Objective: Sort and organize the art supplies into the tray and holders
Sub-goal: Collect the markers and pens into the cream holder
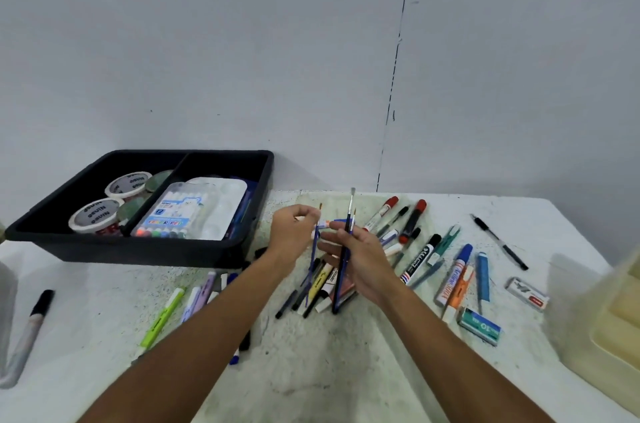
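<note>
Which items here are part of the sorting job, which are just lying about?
Job:
left hand pinching a thin brush
right hand holding two brushes
black tray
loose markers
highlighters

Lying about:
grey wall
white table

1. The tray (pixel 194 251) is seen as black, matt plastic.
2. The table (pixel 311 353) is covered by a rough, speckled white surface.
3. The pen pack (pixel 173 215) is wrapped in glossy clear plastic, possibly a case.
</note>
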A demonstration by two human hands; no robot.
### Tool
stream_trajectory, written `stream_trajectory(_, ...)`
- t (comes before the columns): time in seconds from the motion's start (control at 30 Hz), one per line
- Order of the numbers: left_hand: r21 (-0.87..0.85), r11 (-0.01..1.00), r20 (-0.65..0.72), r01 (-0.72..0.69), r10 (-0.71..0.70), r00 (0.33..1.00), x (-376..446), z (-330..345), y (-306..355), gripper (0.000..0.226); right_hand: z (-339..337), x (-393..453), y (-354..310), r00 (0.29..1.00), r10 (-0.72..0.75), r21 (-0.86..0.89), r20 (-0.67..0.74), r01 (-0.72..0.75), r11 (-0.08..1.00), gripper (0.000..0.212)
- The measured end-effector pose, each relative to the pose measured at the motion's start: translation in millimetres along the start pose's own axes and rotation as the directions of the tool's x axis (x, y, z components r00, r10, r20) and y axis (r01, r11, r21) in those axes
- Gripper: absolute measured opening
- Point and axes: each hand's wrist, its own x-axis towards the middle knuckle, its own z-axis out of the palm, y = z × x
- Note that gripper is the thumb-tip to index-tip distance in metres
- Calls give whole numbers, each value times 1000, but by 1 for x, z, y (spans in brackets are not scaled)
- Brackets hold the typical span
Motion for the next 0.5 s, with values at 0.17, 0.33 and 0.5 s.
stream_trajectory(0.17,-189,968,92,163,-148,985,2,19,20,13,-3,-2,-9,998,-25,-26,51,27,999,22)
stream_trajectory(0.33,-160,977,183,139,-109,977,3,32,26,12,-14,-6,-18,1000,-15,-20,16,15,1000,19)
stream_trajectory(0.5,45,994,236,-97,84,968,7,28,8,7,-33,-9,-30,999,-2,75,-45,5,997,19)
